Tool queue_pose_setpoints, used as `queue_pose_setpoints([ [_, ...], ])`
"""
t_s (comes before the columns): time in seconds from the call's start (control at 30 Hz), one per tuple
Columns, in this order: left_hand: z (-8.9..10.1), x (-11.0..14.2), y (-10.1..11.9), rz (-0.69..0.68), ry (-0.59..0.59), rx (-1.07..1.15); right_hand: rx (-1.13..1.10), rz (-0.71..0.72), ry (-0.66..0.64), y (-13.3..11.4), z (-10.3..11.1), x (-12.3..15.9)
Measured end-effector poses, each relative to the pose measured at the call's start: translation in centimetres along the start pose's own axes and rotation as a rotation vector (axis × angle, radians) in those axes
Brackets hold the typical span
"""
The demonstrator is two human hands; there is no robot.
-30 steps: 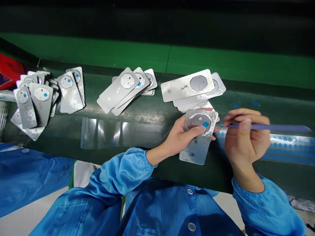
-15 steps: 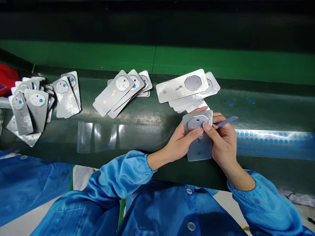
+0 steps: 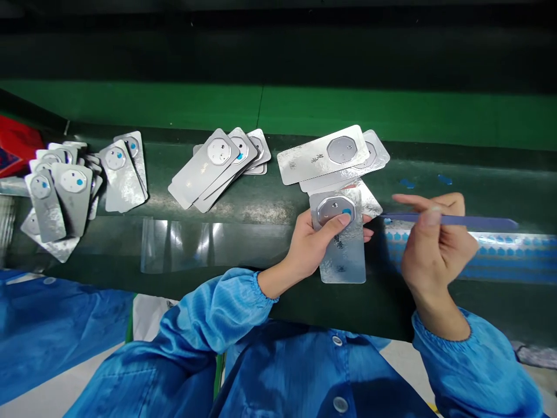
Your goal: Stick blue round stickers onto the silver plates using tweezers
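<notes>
My left hand (image 3: 310, 244) is closed around a flat silver metal plate (image 3: 342, 255) with rounded corners. Its thumb presses on the plate's octagonal recess, beside a small blue sticker (image 3: 347, 213). To the right, my right hand (image 3: 435, 249) pinches purple tweezers (image 3: 476, 221) between thumb and fingers, the index finger stretched out. The tweezers' tip points left, close to a blue dot at the near end of a clear strip (image 3: 500, 239) bearing rows of blue stickers. Behind the held plate lies a fanned stack of similar plates (image 3: 313, 157).
Another fanned stack of plates (image 3: 200, 168) lies at the middle back. Further left are more plates (image 3: 124, 177) and a large pile (image 3: 72, 203), near a red container (image 3: 17, 142). A clear film (image 3: 187, 247) lies along the front. Two loose blue pieces (image 3: 444, 179) rest at the right.
My right hand has moved off the plate to the right, with the tweezers now pointing left over the sticker strip. My left hand has shifted slightly left with the plate.
</notes>
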State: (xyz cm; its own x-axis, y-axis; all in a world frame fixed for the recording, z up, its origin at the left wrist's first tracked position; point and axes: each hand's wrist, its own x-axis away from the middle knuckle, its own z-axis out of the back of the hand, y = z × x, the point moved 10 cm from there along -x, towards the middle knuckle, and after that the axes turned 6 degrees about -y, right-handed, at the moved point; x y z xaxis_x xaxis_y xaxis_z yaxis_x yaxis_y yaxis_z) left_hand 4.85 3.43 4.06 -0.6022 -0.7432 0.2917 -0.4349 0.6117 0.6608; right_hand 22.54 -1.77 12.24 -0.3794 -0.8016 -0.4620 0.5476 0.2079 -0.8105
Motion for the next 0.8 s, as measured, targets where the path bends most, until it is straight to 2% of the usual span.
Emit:
queue_pose_setpoints([
  [0.07,0.3,0.0,0.2,-0.018,0.037,0.005,-0.107,0.057,0.060,-0.6,0.1,0.4],
  [0.2,1.0,0.2,1.3,-0.114,0.140,0.019,-0.336,0.080,0.093,-0.9,-1.1,0.9],
  [0.3,1.0,0.1,1.3,-0.129,0.138,0.055,-0.341,0.141,0.173,-1.4,-0.7,1.2],
  [0.33,1.2,0.1,1.1,-0.123,0.145,0.060,-0.336,0.152,0.165,-1.6,-0.8,1.2],
  [0.43,1.6,0.3,0.3,-0.080,0.170,0.038,-0.325,0.133,0.019,-1.8,-1.8,1.4],
  [0.53,1.3,0.2,-0.2,-0.031,0.121,0.033,-0.313,0.110,-0.098,-1.8,-2.7,1.9],
  [0.63,0.7,0.0,-0.1,-0.028,0.067,0.069,-0.360,0.086,-0.160,-1.7,-3.4,2.4],
  [0.8,0.9,-0.2,0.1,-0.024,0.099,0.068,-0.283,0.102,-0.216,-1.7,-4.3,2.5],
])
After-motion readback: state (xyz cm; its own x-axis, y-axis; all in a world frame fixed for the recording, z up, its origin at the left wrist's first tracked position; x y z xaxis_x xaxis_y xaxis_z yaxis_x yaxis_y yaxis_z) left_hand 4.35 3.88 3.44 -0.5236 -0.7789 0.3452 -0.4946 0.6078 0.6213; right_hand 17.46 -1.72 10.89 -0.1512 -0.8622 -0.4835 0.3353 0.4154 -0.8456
